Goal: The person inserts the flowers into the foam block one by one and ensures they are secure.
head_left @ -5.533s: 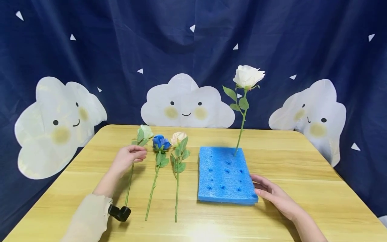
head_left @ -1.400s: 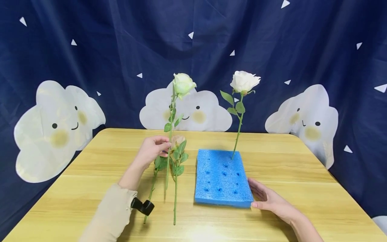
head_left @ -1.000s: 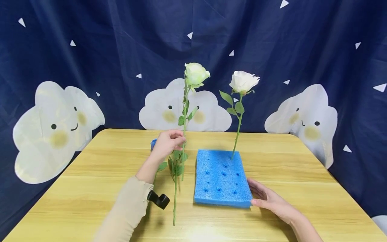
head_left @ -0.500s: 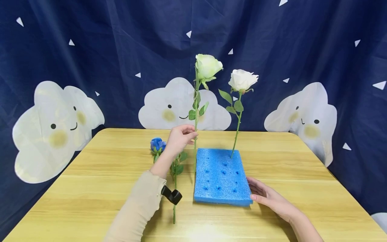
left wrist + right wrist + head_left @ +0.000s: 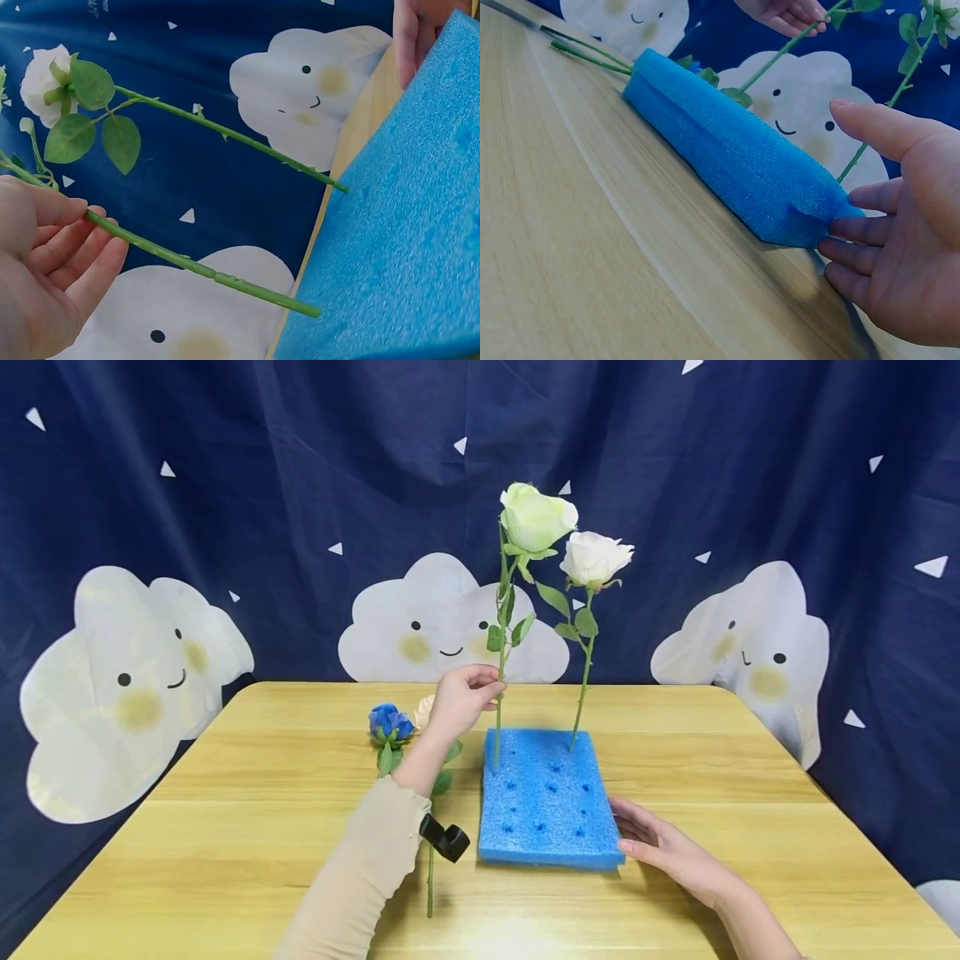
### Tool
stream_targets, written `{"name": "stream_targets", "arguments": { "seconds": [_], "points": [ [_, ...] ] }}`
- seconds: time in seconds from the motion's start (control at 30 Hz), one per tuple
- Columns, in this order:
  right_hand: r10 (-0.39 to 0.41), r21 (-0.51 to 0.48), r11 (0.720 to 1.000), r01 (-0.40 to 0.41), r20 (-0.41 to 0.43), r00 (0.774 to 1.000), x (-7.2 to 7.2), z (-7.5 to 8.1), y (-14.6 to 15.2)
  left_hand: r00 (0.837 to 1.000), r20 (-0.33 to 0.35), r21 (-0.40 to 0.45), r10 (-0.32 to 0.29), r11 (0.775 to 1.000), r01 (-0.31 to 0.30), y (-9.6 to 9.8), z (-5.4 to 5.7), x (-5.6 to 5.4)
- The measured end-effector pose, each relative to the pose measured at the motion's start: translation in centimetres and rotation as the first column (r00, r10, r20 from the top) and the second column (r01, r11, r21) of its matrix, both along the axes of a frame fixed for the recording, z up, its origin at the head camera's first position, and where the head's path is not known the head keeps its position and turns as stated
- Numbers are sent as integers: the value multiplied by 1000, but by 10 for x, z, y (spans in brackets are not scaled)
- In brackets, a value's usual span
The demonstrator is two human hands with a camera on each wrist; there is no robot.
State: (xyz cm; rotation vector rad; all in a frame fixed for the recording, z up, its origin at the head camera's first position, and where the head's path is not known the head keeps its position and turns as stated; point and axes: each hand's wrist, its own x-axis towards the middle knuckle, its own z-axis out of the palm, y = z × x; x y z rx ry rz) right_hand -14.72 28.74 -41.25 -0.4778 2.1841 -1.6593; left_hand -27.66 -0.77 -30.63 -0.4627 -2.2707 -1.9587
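Note:
My left hand [image 5: 467, 700] pinches a pale green rose [image 5: 536, 518] by its stem, thumb against fingers. The rose stands nearly upright, its bloom high and the lower stem tip over the far left part of a blue foam block [image 5: 547, 810]. Seen from the left wrist, that stem [image 5: 180, 260] ends right at the foam surface [image 5: 405, 225]. A white rose [image 5: 596, 560] stands in the block's far right part. My right hand [image 5: 675, 858] touches the block's right side; the right wrist view shows its fingers [image 5: 859, 231] fairly straight against the foam, thumb raised apart.
Left of the block, a blue rose [image 5: 390, 724] and a peach rose [image 5: 423, 710] lie on the wooden table [image 5: 262, 827], partly behind my left arm. Several small holes dot the foam. A navy curtain [image 5: 420, 460] with clouds hangs behind the table.
My left hand has picked the green rose up from the table, raised it upright and carried it right, over the blue and peach roses to the foam. The right hand stays at the block.

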Motion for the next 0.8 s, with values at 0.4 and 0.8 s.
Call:
{"name": "stream_targets", "arguments": {
  "seconds": [0.4, 0.8],
  "points": [
    [-8, 17, 1000, 8, -7, 1000, -1, -2, 1, 1000, 16, 43, 3, 999, -4, 16, -9, -10],
    [8, -19, 1000, -9, -27, 1000, 0, 0, 0, 999, -34, 70, 33, 997, -31, 25, -16, -19]
  ]
}}
